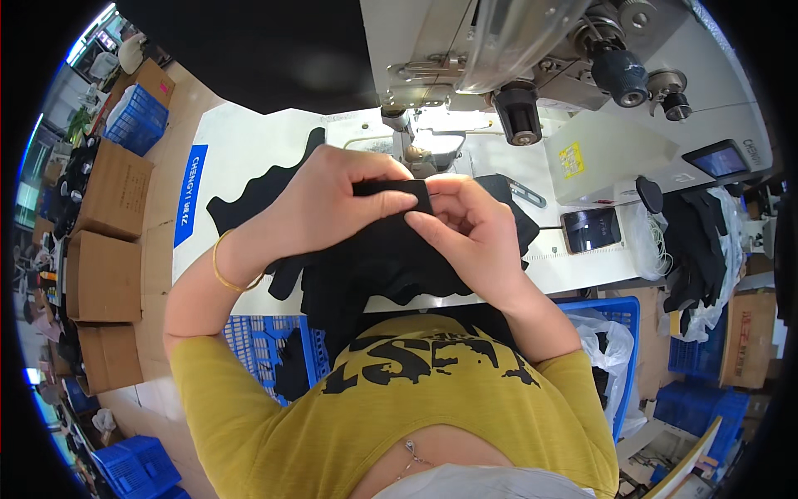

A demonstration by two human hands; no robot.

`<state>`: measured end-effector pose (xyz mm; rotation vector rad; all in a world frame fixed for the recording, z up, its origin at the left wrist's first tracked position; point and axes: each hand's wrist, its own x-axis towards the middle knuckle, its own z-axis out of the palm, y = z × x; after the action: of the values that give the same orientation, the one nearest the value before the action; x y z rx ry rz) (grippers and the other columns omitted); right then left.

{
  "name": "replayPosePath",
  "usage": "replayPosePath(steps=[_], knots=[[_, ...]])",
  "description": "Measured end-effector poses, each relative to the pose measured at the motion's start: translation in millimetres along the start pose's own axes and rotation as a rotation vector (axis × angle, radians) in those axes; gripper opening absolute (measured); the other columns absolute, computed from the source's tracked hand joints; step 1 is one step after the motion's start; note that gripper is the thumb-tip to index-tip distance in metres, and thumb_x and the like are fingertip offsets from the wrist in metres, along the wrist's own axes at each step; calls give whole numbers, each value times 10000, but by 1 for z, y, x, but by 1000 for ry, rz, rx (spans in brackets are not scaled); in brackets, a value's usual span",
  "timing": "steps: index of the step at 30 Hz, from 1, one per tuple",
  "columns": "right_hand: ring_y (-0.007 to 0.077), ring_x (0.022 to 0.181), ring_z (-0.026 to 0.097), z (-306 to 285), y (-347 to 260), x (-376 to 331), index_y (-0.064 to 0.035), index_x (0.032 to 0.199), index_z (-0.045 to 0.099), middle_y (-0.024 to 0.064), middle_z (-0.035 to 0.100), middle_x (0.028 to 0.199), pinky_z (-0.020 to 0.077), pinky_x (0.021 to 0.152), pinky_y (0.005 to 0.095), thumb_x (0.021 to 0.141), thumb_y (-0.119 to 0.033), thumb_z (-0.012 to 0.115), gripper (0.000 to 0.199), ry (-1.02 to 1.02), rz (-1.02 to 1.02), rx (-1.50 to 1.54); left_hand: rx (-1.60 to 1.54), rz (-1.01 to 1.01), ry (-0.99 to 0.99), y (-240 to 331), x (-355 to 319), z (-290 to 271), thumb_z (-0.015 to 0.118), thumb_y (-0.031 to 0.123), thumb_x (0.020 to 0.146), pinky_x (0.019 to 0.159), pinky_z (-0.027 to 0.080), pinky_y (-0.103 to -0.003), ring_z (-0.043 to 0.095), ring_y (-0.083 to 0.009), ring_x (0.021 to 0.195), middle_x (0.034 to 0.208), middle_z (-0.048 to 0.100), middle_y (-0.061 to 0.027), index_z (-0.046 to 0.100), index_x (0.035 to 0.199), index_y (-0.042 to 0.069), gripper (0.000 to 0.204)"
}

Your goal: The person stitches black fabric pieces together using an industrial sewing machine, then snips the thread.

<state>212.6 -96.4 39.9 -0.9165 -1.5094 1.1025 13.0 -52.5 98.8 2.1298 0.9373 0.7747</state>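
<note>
Black fabric [391,249] is bunched over the front of the white sewing table [241,137] and hangs down past its edge. My left hand [341,200] pinches a folded edge of it between thumb and fingers. Close beside it, my right hand [470,224] grips the same fold, its fingers curled and partly hidden behind the cloth. Both hands are raised just in front of the sewing machine's needle area [416,141]. Wavy-edged black cloth [258,195] spreads out to the left of my left forearm.
The sewing machine [615,150] fills the upper right. A phone [591,230] and small thread snips [527,194] lie right of my hands. Blue crates [619,312] stand below the table edge. Cardboard boxes [104,274] line the left; black pieces [694,249] hang at the right.
</note>
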Motion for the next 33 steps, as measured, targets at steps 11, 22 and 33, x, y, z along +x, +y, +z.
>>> replayPosePath(steps=[11, 22, 33], knots=[[41, 449, 511, -11, 5, 20, 0, 928, 679, 12, 627, 692, 397, 372, 179, 933, -179, 631, 186, 0, 349, 184, -286, -422, 77, -33, 38, -4, 717, 156, 837, 812, 481, -226, 629, -101, 849, 934, 695, -43, 709, 988, 11, 210], [55, 434, 518, -14, 4, 8, 27, 961, 650, 82, 687, 740, 386, 377, 186, 962, -148, 579, 189, -91, 297, 191, 305, -162, 287, -28, 22, -6, 714, 191, 839, 795, 472, -256, 643, -180, 850, 943, 704, -67, 704, 990, 24, 225], [61, 437, 538, -13, 3, 8, 2, 872, 658, 84, 692, 676, 374, 401, 191, 984, -201, 560, 252, -147, 317, 222, 773, 818, 255, -38, -25, 37, 670, -33, 754, 569, 541, -265, 678, -201, 717, 1056, 684, -180, 679, 1000, -50, 247]])
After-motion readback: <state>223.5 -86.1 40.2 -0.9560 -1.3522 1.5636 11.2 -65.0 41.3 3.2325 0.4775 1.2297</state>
